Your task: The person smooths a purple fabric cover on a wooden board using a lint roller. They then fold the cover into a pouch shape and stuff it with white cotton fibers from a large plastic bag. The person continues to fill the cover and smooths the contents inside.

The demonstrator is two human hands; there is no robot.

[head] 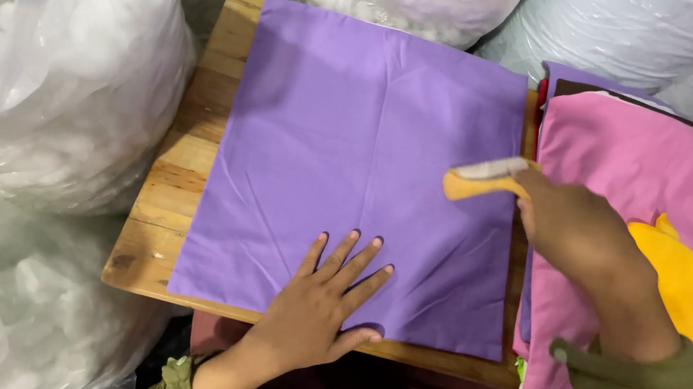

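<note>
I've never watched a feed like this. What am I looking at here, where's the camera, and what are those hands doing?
One picture, from a camera worn on a person's head, looking down at their own bare hands. The left hand lies flat, fingers spread, on a purple fabric sheet that covers a small wooden table. The right hand holds a yellowish-handled tool, blurred, over the sheet's right side. To the right lies a pink fabric piece with a yellow shape on it. Clear plastic bags of white stuffing surround the table.

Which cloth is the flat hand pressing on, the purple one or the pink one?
The purple cloth spread on the wooden board; the left hand lies flat on it. The pink cloth lies to its right.
</note>
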